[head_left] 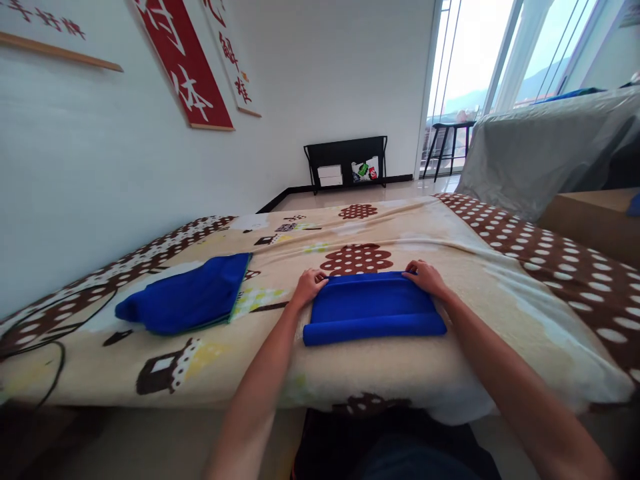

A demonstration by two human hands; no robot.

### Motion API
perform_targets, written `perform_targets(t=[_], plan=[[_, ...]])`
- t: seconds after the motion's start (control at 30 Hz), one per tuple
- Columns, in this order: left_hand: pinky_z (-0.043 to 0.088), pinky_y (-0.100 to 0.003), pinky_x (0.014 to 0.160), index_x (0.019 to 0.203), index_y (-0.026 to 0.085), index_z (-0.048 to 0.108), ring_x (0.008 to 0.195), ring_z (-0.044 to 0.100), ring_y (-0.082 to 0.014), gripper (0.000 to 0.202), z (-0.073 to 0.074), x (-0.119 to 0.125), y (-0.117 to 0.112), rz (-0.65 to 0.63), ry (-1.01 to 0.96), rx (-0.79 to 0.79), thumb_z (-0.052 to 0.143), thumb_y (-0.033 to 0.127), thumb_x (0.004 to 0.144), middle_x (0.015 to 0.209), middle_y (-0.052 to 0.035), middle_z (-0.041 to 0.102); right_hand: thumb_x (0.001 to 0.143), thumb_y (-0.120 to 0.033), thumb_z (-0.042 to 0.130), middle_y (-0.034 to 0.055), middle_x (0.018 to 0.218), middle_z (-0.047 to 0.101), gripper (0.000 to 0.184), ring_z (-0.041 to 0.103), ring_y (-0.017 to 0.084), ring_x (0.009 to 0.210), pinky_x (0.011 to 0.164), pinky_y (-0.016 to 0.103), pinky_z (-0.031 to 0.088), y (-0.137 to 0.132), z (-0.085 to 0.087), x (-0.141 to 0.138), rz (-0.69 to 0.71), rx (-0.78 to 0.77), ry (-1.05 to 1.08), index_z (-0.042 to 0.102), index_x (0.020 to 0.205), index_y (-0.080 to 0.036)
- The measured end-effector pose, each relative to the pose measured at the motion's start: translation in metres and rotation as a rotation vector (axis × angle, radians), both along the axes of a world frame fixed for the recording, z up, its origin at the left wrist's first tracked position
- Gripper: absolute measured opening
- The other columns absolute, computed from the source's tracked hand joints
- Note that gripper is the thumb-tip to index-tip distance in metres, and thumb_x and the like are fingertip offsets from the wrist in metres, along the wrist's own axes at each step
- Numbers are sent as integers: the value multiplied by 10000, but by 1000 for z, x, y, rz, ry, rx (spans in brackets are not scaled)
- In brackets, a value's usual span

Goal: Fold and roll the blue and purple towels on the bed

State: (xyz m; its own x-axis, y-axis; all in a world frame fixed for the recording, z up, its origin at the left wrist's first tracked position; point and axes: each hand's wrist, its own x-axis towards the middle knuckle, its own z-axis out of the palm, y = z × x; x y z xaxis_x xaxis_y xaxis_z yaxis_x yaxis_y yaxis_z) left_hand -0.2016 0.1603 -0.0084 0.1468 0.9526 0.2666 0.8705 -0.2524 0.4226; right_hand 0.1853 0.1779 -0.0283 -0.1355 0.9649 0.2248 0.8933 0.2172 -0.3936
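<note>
A blue cloth (pixel 373 300) lies spread in a rectangle on the patterned blanket (pixel 480 300), its near edge folded or rolled into a thick band. My left hand (pixel 311 285) pinches its far left corner, fingers closed on the fabric. At the far right corner, my right hand (pixel 424 275) grips the same cloth between thumb and fingers. To the left, apart from both hands, rests a second blue cloth (pixel 187 297) with a green edge, loosely bunched at its left end.
A thin black cable (pixel 63 363) curves over the blanket's left side. Beyond the far edge stands a black rack (pixel 345 150) against the wall. A plastic-covered piece of furniture (pixel 540 147) and a cardboard box (pixel 590 223) are at right. A black stool (pixel 450 143) stands by the window.
</note>
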Motion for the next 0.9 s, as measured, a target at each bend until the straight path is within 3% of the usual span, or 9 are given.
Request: perform_targets(t=[0.23,0.43,0.6,0.7,0.8,0.9], plan=[[543,-411,909,1055,149,664,993,652,-190,263,1,-5,4,31,-18,-78,611,379,940,1089,-69,682,914,-274,611,59,1049,647,122,620,158,900,795,255,433,2,1,2,44,62,-10,673,987,-198],[571,-394,846,1170,147,628,994,649,-216,344,8,2,11,164,14,-132,610,400,938,1165,-73,648,967,-325,515,85,1140,601,208,621,191,911,776,291,442,-3,2,-5,-24,152,-27,654,1076,-214],[480,-499,1004,1200,147,635,1179,598,-278,345,18,19,-1,181,92,-24,566,381,955,1263,-137,632,989,-285,435,146,1234,587,304,586,272,1121,953,394,446,-8,10,-9,-4,179,-49,661,1161,-177],[327,-483,1146,1294,188,619,1382,447,-296,400,24,38,-8,21,158,20,536,376,952,1421,-165,555,1009,-329,408,139,1418,517,413,475,271,1320,1114,439,351,-10,19,-24,126,163,-59,570,1364,-194],[272,-362,1183,1374,302,569,1438,388,-223,527,20,56,-11,-249,242,-55,601,505,889,1523,-60,485,980,-475,486,12,1505,480,504,440,192,1385,1148,346,345,-13,20,-44,368,60,-87,479,1464,-332],[257,-371,1188,1461,371,455,1471,341,-205,622,10,54,-16,-366,308,-143,528,617,894,1590,-7,385,925,-579,539,-34,1542,434,557,385,196,1440,1174,357,321,-18,12,-46,486,-56,-120,489,1450,-399]])
